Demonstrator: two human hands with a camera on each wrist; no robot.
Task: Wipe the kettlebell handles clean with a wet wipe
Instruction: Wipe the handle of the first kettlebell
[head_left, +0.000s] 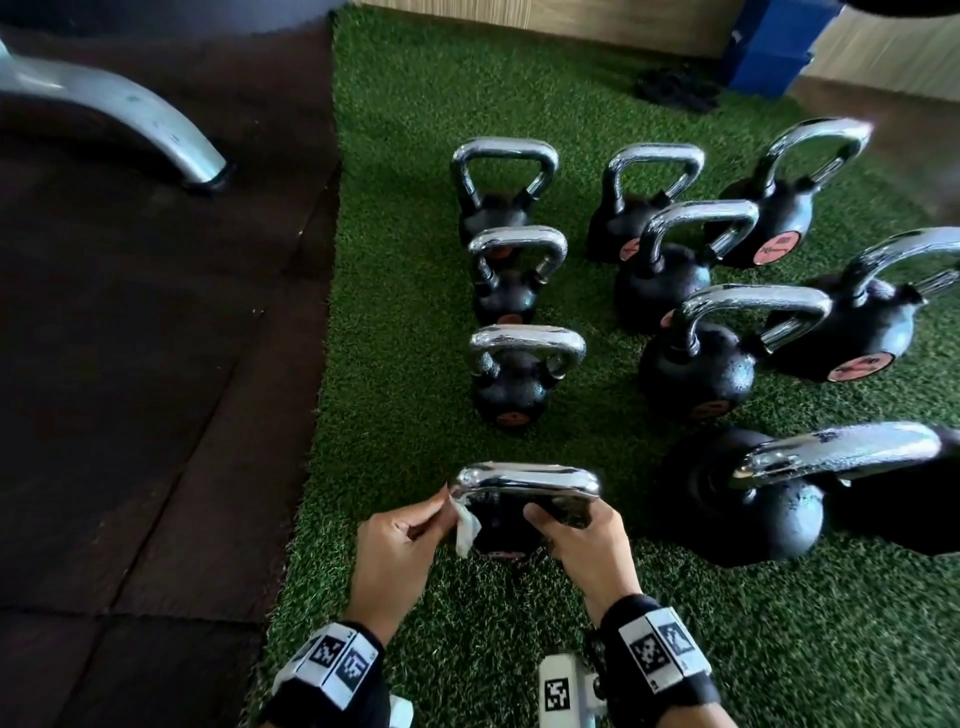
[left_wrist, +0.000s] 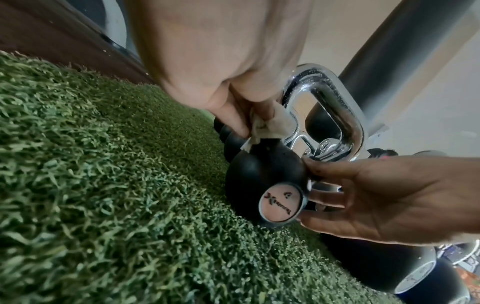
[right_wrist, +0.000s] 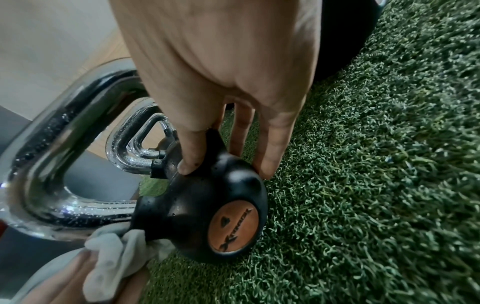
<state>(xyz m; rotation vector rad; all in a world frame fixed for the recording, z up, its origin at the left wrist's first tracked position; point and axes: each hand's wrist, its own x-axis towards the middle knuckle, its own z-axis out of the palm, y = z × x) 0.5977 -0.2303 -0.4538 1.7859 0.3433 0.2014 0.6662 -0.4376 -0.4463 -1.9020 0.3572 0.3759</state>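
The nearest small black kettlebell (head_left: 506, 527) stands on green turf with its chrome handle (head_left: 524, 480) on top. My left hand (head_left: 441, 512) pinches a white wet wipe (head_left: 466, 527) against the left leg of that handle. In the left wrist view the wipe (left_wrist: 270, 125) is bunched where the handle (left_wrist: 345, 115) meets the ball (left_wrist: 262, 174). My right hand (head_left: 561, 519) grips the right side of the kettlebell. In the right wrist view its thumb and fingers (right_wrist: 192, 158) curl round the black body (right_wrist: 202, 216) by the handle's base, with the wipe (right_wrist: 114, 259) at the far leg.
Several more chrome-handled kettlebells stand in rows on the turf (head_left: 405, 312) beyond and to the right; a large one (head_left: 753, 493) sits close on the right. Dark rubber flooring (head_left: 156, 364) lies to the left with a grey machine leg (head_left: 130, 119). A blue box (head_left: 769, 47) stands at the back.
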